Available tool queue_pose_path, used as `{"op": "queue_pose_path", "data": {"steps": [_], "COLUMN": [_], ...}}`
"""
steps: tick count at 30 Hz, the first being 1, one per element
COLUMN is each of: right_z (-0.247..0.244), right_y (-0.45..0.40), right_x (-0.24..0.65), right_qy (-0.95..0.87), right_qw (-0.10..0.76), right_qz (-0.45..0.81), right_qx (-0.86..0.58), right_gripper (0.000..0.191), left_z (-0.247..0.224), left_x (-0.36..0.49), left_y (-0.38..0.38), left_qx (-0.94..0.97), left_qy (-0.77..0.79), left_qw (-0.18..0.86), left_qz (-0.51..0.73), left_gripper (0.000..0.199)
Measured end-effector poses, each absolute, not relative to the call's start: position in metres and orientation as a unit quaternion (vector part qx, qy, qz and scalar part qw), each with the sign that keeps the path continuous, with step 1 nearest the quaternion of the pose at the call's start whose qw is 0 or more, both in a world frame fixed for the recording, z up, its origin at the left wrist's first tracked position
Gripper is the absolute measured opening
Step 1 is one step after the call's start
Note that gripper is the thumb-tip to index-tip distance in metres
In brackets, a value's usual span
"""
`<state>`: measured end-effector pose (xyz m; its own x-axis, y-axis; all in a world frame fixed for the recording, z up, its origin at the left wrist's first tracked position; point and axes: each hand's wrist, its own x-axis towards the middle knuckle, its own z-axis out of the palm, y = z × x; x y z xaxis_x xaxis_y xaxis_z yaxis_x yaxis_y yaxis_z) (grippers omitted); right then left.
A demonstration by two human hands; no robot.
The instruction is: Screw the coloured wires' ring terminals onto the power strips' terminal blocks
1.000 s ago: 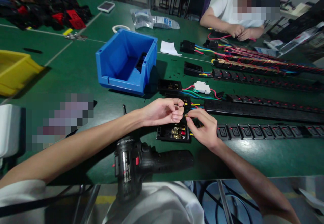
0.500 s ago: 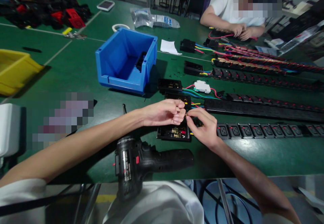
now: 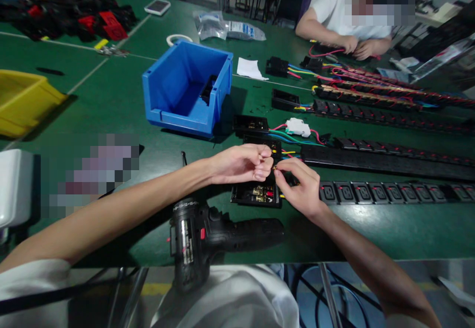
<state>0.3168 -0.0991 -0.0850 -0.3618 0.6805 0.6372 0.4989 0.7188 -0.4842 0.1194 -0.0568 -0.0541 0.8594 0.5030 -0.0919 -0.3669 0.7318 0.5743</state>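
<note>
My right hand (image 3: 301,187) pinches a small brass-coloured piece (image 3: 275,167) between thumb and fingertips. Close beside it, my left hand (image 3: 245,164) is closed with curled fingers; what they hold, if anything, is hidden. Both hands are over black socket-strip end housings. The nearest housing (image 3: 256,195) shows brass terminals and a red part inside, and a row of black sockets (image 3: 361,192) runs right from its wires. Behind my left hand a second housing (image 3: 275,146) is partly covered. A black cordless drill (image 3: 189,241) lies on its side below my left forearm.
A blue bin (image 3: 178,120) with black parts stands behind my left hand. Another black strip (image 3: 386,161) and wired strips lie to the right. A yellow bin (image 3: 25,103) stands far left. Across the green table (image 3: 111,90), a person (image 3: 334,21) handles wires.
The whole view has shifted slightly to the right. My hands keep the same pose close together, with the brass-coloured piece still in my right fingertips.
</note>
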Motion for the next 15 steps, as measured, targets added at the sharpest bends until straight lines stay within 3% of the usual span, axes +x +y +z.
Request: {"op": "queue_pose_path", "data": {"steps": [15], "right_z": [-0.0841], "right_y": [-0.0986], "right_x": [0.3169], "right_qy": [-0.822], "right_qw": [0.435], "right_qz": [0.095], "right_qx": [-0.353], "right_gripper": [0.017], "left_z": [-0.0584], "left_x": [0.1227], "left_y": [-0.0593], "left_qx": [0.317], "left_qy": [0.122], "left_qw": [0.911], "left_qz": [0.233], "left_gripper": [0.020]}}
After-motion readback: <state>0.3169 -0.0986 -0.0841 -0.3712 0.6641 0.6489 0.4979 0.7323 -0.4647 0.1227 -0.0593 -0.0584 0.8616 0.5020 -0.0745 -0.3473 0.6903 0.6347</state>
